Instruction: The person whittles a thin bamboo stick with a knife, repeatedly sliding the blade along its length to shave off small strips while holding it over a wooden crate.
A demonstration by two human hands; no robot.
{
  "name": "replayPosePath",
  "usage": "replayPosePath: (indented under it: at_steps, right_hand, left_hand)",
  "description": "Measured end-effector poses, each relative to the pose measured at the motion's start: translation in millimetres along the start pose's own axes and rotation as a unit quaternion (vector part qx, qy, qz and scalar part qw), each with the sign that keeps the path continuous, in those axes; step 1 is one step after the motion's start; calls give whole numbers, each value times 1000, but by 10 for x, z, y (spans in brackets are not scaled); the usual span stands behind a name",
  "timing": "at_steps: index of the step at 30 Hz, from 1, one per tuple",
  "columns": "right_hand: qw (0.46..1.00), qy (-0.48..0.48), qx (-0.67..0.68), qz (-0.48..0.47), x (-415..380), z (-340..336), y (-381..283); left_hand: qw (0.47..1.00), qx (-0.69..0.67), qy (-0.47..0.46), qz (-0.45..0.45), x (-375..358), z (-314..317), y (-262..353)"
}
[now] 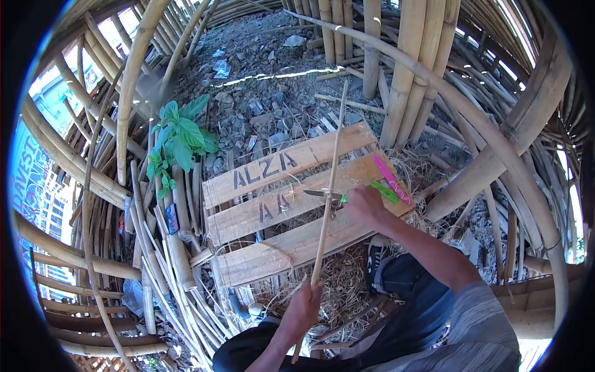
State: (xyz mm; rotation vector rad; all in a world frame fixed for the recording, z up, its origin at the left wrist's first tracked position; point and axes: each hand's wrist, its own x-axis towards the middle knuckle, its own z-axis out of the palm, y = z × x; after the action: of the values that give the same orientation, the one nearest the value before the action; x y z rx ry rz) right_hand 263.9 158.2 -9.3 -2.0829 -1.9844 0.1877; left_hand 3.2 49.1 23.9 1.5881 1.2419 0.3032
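My left hand (302, 311) is wrapped round the lower part of a long thin bamboo stick (325, 230), which slants up and away over a wooden slatted crate (245, 263). In my right hand (364, 206) is a knife (320, 193), its bit of green handle showing at the fist. The dark blade points left and crosses the stick near its middle. Beside my right hand, a flat green piece (385, 192) and a pink one (393, 180) lie on the crate's right side. Black lettering marks the crate's upper slats.
Dry shavings (348, 273) lie below the crate, near my shoe (375, 263). A leafy green plant (183, 136) grows at the left, above a bundle of bamboo poles (180, 248). Thick bamboo posts (414, 68) stand at the upper right. Rubble covers the ground behind.
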Motion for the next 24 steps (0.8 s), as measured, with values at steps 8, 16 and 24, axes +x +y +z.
replayPosePath:
  at_steps: [8, 16, 24]
  right_hand:
    - [997, -19, -63, 47, 173, 138, 581]
    - [997, -28, -17, -75, 17, 68, 205]
    - [994, -10, 24, 109, 151, -40, 249]
  left_hand:
    - [999, 18, -30, -6, -229, 42, 166]
    - [998, -13, -45, -43, -223, 66, 33]
    - [986, -125, -62, -89, -599, 43, -221]
